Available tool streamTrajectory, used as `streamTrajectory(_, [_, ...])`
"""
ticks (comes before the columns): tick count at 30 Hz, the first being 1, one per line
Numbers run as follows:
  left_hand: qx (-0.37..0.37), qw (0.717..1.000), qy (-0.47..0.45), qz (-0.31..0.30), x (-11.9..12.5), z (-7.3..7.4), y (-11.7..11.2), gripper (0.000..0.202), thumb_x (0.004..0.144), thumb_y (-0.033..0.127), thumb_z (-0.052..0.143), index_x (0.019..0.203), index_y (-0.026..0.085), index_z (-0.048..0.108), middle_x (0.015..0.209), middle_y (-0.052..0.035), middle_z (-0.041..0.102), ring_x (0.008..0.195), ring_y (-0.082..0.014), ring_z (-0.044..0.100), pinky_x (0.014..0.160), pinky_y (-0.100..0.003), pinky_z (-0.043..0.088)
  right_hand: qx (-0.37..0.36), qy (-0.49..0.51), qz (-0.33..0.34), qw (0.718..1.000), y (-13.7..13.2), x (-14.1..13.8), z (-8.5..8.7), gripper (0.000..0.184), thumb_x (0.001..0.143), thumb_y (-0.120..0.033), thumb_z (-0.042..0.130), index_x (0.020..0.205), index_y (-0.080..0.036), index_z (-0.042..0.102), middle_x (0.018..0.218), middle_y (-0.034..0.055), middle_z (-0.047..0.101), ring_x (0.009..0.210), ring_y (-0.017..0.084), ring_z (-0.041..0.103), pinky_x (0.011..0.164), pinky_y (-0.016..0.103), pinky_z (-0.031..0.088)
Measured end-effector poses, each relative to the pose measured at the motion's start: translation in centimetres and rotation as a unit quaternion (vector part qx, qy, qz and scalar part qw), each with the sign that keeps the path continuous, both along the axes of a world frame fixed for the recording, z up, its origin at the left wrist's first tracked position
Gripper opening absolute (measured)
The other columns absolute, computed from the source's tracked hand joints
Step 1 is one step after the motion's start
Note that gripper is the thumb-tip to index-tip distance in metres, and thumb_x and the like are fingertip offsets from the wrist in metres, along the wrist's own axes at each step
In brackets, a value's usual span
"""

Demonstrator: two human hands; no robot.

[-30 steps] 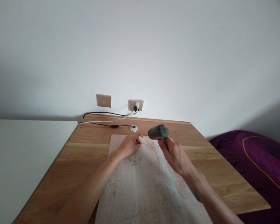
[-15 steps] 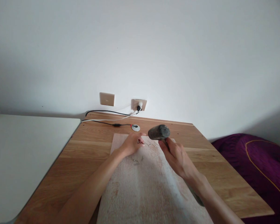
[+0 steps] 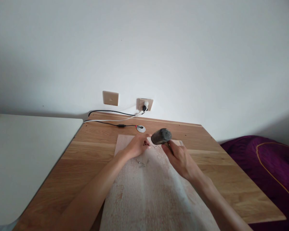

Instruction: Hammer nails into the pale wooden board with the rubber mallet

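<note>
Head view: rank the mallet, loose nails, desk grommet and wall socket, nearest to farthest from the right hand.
1. mallet, held in the right hand
2. loose nails, to its left
3. desk grommet, farther back-left
4. wall socket, farthest back

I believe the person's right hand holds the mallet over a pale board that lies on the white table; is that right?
Not quite. The head view shows the board lying on the wooden desk, not on the white table to its left. The right hand does hold the mallet over the board.
</note>
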State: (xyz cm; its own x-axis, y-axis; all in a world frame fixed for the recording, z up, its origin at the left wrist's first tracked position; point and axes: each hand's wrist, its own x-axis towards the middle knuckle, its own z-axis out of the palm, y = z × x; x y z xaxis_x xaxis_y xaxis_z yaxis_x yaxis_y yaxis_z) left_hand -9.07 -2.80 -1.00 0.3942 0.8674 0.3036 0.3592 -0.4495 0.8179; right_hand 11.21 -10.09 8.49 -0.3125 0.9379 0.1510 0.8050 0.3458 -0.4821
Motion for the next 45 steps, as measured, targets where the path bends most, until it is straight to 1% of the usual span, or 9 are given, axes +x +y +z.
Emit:
streamTrajectory(5, [0.031, 0.999, 0.027, -0.004, -0.2, 1.1, -0.5, 0.049, 0.078, 0.000, 0.060, 0.122, 0.019, 0.069, 0.087, -0.0015, 0.075, 0.080, -0.0172, 0.069, 0.076, -0.026, 0.050, -0.033, -0.063, 0.003, 0.997, -0.1, -0.6, -1.1, 0.027, 0.103, -0.034, 0.038, 0.087, -0.022, 0.056, 0.076, 0.0085, 0.073, 0.071, 0.024, 0.069, 0.061, 0.030, 0.033])
streamTrajectory(8, [0.046, 0.998, 0.042, -0.005, -0.1, 1.4, -0.5, 0.046, 0.075, 0.004, 0.067, 0.118, 0.020, 0.070, 0.096, -0.0029, 0.075, 0.088, -0.0192, 0.068, 0.080, -0.027, 0.050, -0.026, -0.037, 0.004, 0.999, -0.4, -0.5, -0.7, 0.029, 0.104, -0.039, 0.038, 0.089, -0.023, 0.056, 0.072, 0.0066, 0.071, 0.067, 0.023, 0.067, 0.060, 0.031, 0.033])
streamTrajectory(11, [0.026, 0.999, 0.046, 0.002, 0.0, 1.6, -0.5, 0.043, 0.075, 0.007, 0.072, 0.116, 0.019, 0.070, 0.091, -0.0018, 0.074, 0.086, -0.0188, 0.067, 0.079, -0.027, 0.049, -0.019, -0.013, 0.000, 1.000, -0.6, -0.6, -0.1, 0.031, 0.105, -0.041, 0.037, 0.087, -0.023, 0.056, 0.068, 0.0046, 0.069, 0.060, 0.021, 0.064, 0.058, 0.030, 0.033])
streamTrajectory(17, [0.005, 1.000, 0.014, 0.007, 0.1, 1.2, -0.5, 0.051, 0.078, 0.001, 0.061, 0.126, 0.018, 0.067, 0.077, 0.0012, 0.070, 0.071, -0.0148, 0.066, 0.069, -0.024, 0.046, -0.034, -0.062, 0.005, 0.998, -0.3, -0.3, -1.0, 0.028, 0.104, -0.034, 0.038, 0.090, -0.021, 0.058, 0.077, 0.0092, 0.074, 0.072, 0.025, 0.070, 0.061, 0.031, 0.034])
streamTrajectory(24, [0.009, 1.000, 0.020, 0.005, 0.2, 0.8, -0.3, 0.063, 0.075, 0.003, 0.067, 0.135, 0.019, 0.060, 0.078, 0.0025, 0.069, 0.072, -0.0151, 0.065, 0.071, -0.024, 0.047, -0.003, -0.003, 0.008, 1.000, -0.7, -0.2, 0.1, 0.029, 0.105, -0.039, 0.039, 0.086, -0.023, 0.053, 0.070, 0.0041, 0.069, 0.062, 0.020, 0.063, 0.059, 0.029, 0.035])
streamTrajectory(29, [0.024, 0.999, 0.030, 0.008, 0.0, 1.2, -0.6, 0.062, 0.078, 0.001, 0.059, 0.137, 0.020, 0.059, 0.080, 0.0013, 0.070, 0.073, -0.0147, 0.065, 0.073, -0.024, 0.047, -0.031, -0.060, 0.017, 0.998, -0.3, -0.3, -0.8, 0.028, 0.104, -0.033, 0.039, 0.088, -0.021, 0.059, 0.076, 0.0090, 0.074, 0.067, 0.022, 0.068, 0.060, 0.031, 0.033])
streamTrajectory(36, [0.016, 1.000, 0.018, 0.008, 0.1, 0.6, -0.3, 0.062, 0.077, 0.006, 0.067, 0.136, 0.022, 0.059, 0.079, 0.0021, 0.070, 0.072, -0.0149, 0.066, 0.070, -0.024, 0.047, -0.016, -0.010, 0.002, 1.000, -0.1, 0.1, -0.3, 0.032, 0.106, -0.041, 0.039, 0.085, -0.023, 0.056, 0.068, 0.0035, 0.069, 0.062, 0.020, 0.064, 0.059, 0.030, 0.034])
streamTrajectory(41, [0.006, 1.000, 0.023, 0.003, 0.0, 0.8, -0.4, 0.060, 0.079, 0.002, 0.061, 0.137, 0.020, 0.058, 0.079, 0.0013, 0.072, 0.072, -0.0145, 0.067, 0.073, -0.024, 0.049, -0.038, -0.032, -0.001, 0.999, -0.4, -0.1, -1.3, 0.027, 0.103, -0.036, 0.041, 0.085, -0.023, 0.058, 0.076, 0.0084, 0.074, 0.071, 0.025, 0.070, 0.060, 0.031, 0.037])
streamTrajectory(45, [0.010, 0.999, 0.044, 0.010, 0.1, 0.7, -0.4, 0.064, 0.078, 0.006, 0.069, 0.139, 0.020, 0.056, 0.085, -0.0002, 0.073, 0.079, -0.0174, 0.068, 0.079, -0.028, 0.050, -0.056, -0.007, -0.019, 0.998, -1.4, 1.1, -2.0, 0.028, 0.104, -0.040, 0.040, 0.087, -0.024, 0.055, 0.071, 0.0052, 0.071, 0.068, 0.025, 0.069, 0.060, 0.031, 0.038])
